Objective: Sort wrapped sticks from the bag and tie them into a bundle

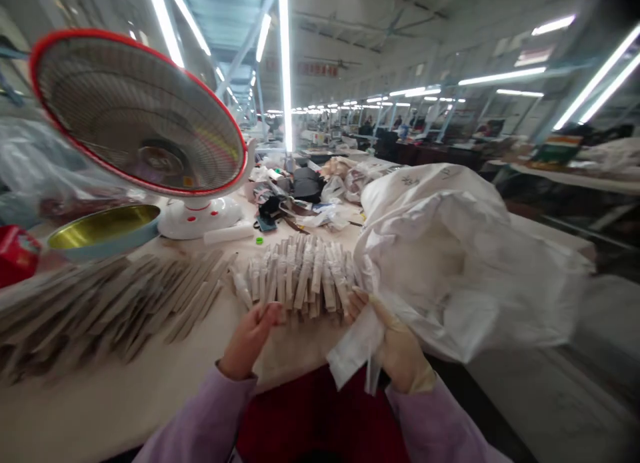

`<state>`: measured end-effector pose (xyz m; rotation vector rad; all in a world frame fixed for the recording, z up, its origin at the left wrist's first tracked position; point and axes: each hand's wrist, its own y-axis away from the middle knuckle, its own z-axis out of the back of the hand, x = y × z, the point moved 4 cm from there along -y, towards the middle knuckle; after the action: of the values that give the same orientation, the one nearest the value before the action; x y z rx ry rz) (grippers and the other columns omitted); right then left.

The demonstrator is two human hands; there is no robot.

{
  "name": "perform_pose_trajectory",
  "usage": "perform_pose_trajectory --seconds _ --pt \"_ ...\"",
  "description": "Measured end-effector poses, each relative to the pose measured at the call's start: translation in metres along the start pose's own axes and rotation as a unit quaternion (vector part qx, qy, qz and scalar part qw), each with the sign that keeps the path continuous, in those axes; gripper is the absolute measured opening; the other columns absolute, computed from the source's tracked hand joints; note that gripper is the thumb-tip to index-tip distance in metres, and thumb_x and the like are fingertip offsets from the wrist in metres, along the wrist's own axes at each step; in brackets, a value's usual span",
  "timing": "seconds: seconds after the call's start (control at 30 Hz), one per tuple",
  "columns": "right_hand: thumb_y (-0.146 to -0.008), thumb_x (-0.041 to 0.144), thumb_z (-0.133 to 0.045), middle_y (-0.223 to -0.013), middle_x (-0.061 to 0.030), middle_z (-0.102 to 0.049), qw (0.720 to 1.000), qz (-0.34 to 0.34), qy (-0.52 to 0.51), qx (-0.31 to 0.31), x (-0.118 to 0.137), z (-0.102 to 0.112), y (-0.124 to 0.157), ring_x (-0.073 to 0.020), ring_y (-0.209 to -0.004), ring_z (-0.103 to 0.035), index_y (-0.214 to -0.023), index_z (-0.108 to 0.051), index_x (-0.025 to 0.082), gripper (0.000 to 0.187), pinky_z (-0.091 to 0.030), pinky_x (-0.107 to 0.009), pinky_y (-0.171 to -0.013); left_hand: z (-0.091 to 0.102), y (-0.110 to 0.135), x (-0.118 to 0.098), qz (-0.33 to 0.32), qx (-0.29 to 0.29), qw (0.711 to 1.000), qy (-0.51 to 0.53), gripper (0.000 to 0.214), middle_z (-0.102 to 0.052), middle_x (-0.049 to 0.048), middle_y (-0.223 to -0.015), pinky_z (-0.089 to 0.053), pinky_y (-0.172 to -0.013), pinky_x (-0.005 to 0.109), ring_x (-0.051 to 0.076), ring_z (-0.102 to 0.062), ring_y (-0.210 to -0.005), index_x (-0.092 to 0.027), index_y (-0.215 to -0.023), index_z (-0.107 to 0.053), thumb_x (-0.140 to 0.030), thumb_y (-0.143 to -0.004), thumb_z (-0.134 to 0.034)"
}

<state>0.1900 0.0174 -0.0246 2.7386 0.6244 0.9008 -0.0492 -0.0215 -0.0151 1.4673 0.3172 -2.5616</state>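
Observation:
A fanned row of several small white folded pieces [299, 276] lies on the pale table [100, 403] right in front of me. My left hand [249, 340] is bare and rests against the row's near left end, fingers curled. My right hand [400, 346] wears a thin pale glove and touches the row's right end while gripping the loose edge of a big white plastic bag [465, 270] that bulges to the right. Both sleeves are lilac.
A long spread of beige strips [105, 303] covers the table's left side. Behind it stand a red-rimmed dish heater [135, 113], a metal bowl [103, 226] and a red box [15, 253]. Dark clutter [300, 190] lies farther back.

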Motion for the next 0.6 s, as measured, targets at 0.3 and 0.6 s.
perform_pose_trajectory --seconds 0.3,0.6 --pt "-0.068 0.033 -0.07 -0.085 -0.0024 -0.069 0.995 0.08 0.041 -0.041 0.011 0.01 0.007 -0.0146 -0.08 -0.062 -0.089 -0.068 0.019 0.025 -0.05 -0.027 -0.075 -0.098 0.025 -0.067 -0.021 0.236 0.966 0.107 0.022 -0.04 -0.0054 -0.056 -0.032 -0.051 0.021 0.008 -0.036 -0.053 -0.016 -0.065 -0.048 -0.036 -0.073 -0.053" --pt "-0.073 0.045 -0.063 -0.077 -0.0012 -0.064 0.978 0.123 0.167 -0.006 0.007 0.02 0.008 -0.0121 -0.068 -0.055 -0.089 -0.068 0.017 0.033 -0.044 -0.023 -0.062 -0.098 0.024 -0.071 -0.03 0.194 0.976 0.095 0.022 -0.042 -0.005 -0.056 -0.033 -0.052 0.021 0.008 -0.037 -0.053 -0.017 -0.068 -0.046 -0.036 -0.079 -0.046"
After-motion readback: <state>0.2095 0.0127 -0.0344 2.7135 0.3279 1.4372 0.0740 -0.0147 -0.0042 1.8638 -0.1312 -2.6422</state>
